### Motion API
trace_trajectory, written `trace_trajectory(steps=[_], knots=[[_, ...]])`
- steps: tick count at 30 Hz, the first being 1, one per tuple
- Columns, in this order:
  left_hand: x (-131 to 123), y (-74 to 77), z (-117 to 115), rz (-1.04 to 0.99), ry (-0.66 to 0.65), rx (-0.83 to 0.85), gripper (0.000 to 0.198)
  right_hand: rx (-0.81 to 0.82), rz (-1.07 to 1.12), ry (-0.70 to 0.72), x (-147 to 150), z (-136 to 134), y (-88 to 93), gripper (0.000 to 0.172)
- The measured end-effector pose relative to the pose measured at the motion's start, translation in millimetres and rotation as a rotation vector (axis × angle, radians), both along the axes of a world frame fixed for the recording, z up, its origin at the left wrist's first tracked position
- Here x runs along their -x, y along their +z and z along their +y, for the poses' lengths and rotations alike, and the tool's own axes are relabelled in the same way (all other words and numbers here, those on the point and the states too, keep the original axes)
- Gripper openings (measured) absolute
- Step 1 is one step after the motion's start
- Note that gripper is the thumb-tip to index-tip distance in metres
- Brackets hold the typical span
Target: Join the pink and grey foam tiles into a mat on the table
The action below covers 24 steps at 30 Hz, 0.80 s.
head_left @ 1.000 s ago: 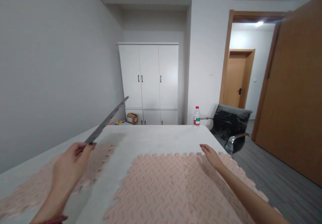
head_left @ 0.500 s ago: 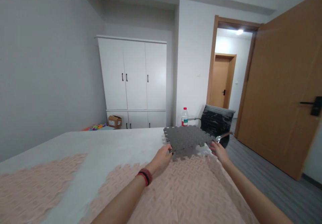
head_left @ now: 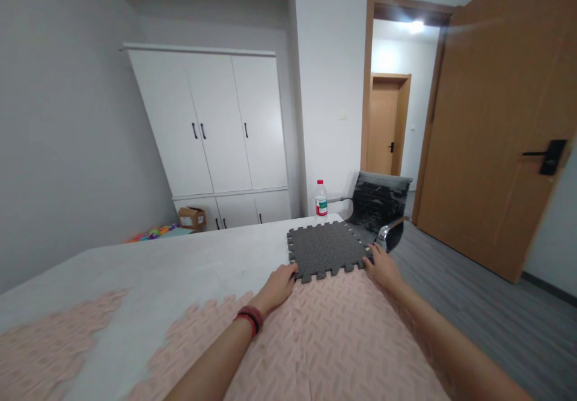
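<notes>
A dark grey foam mat tile [head_left: 327,247] with toothed edges lies on the white table, its near edge against the pink foam mat [head_left: 347,329]. My left hand [head_left: 280,284], with a red and black band at the wrist, has its fingers closed on the tile's near left corner. At the near right corner, my right hand [head_left: 382,266] pinches the tile's edge, the thumb on the near side. Some fingertips are hidden at the edges. Another piece of pink foam mat [head_left: 54,341] lies apart at the left.
A water bottle with a red cap [head_left: 321,199] stands beyond the tile, near the far table edge. A black chair [head_left: 381,205] is close by on the right. Past the white table [head_left: 193,269] are a cardboard box [head_left: 192,219] and a white cabinet [head_left: 216,124].
The grey tile has come down from slightly raised to flat on the table, with both hands still at its near corners. The view has shifted right and tilted a little.
</notes>
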State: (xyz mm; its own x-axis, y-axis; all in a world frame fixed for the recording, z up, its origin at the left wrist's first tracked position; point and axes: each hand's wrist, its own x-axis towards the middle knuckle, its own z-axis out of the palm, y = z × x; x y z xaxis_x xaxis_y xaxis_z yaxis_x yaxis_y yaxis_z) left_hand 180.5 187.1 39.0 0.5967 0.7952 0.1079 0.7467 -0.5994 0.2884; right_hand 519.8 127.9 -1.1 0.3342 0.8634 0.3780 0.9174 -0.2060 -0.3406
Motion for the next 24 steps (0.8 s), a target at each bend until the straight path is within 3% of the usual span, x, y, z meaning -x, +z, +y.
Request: trace_trajectory(steps=[5, 11, 16, 19, 24], knots=[[1, 4.6, -4, 0.064, -0.019, -0.117, 0.022, 0.044, -0.045, 0.087, 9, 5, -1.3, 0.046], [-4, 10.7, -9, 0.12, -0.001, -0.184, 0.022, 0.063, -0.022, 0.078, 13, 0, 2.1, 0.043], [-25, 12.8, -10, 0.122, 0.045, -0.224, 0.037, 0.122, -0.023, 0.103, 12, 2, 0.4, 0.047], [-42, 3.7, -3, 0.125, -0.023, -0.189, 0.048, 0.18, -0.027, 0.133, 10, 5, -3.2, 0.048], [-62, -24.0, 10, 0.178, -0.079, -0.027, 0.054, 0.279, -0.023, 0.147, 3, 13, -9.3, 0.05]])
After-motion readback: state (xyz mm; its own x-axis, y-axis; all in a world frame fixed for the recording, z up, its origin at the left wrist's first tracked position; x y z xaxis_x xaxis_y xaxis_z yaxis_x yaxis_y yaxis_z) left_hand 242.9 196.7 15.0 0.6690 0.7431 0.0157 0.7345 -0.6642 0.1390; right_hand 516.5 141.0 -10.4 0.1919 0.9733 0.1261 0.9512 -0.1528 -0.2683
